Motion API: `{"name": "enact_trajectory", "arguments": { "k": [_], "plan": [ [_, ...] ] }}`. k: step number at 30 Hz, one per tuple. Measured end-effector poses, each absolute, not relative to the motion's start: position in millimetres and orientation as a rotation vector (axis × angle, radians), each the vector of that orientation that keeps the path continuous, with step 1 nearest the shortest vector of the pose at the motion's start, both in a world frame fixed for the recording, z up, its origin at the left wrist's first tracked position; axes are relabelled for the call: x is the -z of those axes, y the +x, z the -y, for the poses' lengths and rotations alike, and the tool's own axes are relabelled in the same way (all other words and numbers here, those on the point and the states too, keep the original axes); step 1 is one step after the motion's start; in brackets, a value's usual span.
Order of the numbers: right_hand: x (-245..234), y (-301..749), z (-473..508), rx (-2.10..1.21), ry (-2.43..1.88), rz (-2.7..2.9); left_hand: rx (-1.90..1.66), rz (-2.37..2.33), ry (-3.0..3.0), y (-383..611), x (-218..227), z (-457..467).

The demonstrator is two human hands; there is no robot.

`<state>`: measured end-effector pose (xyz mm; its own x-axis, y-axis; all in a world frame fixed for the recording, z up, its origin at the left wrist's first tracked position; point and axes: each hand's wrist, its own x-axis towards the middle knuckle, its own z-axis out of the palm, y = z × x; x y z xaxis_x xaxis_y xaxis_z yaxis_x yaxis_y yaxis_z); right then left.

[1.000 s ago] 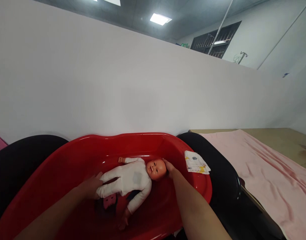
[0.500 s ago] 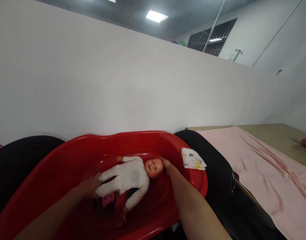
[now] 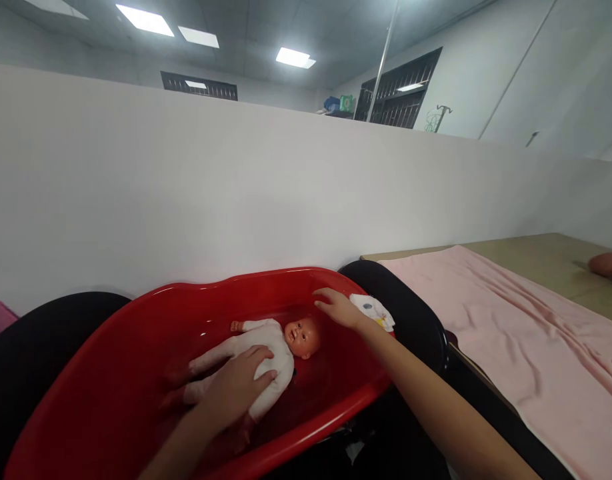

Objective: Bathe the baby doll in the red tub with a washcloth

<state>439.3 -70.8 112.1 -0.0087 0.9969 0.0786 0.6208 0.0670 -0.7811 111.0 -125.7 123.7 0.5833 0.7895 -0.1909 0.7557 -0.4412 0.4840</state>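
Observation:
A baby doll [image 3: 279, 337] in a white suit lies on its back inside a red baby bathtub [image 3: 316, 437], its head toward the right end. My left hand [image 3: 239, 383] rests over the doll's belly and hip with fingers spread, and covers part of its legs. My right hand [image 3: 336, 307] is raised above the tub's right end, fingers apart and holding nothing, just beyond the doll's head. Beside that hand a folded white cloth [image 3: 379, 311] with a coloured print lies on the tub's rim, partly hidden by the right wrist.
Black chair backs or pads [image 3: 403, 300] flank the tub at both ends. To the right, a pink blanket [image 3: 496, 320] covers a tan bed [image 3: 561, 267], with a brownish object [image 3: 609, 265] at the far edge. A white partition [image 3: 226, 193] stands behind the tub.
My left hand has moved from the doll's feet up to its belly. The right hand has come away from the doll's head and lifted toward the cloth. The view has shifted up.

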Motion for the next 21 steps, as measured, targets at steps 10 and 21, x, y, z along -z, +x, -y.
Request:
{"name": "enact_trajectory", "arguments": {
  "k": [10, 21],
  "plan": [
    [-60, 486, 118, -0.082, -2.557, 1.826, -0.031, -1.351, 2.255, 158, -82, 219],
    [-49, 485, 119, 0.019, -2.387, 1.876, 0.063, -0.989, 1.973, 143, -109, 195]
  ]
}}
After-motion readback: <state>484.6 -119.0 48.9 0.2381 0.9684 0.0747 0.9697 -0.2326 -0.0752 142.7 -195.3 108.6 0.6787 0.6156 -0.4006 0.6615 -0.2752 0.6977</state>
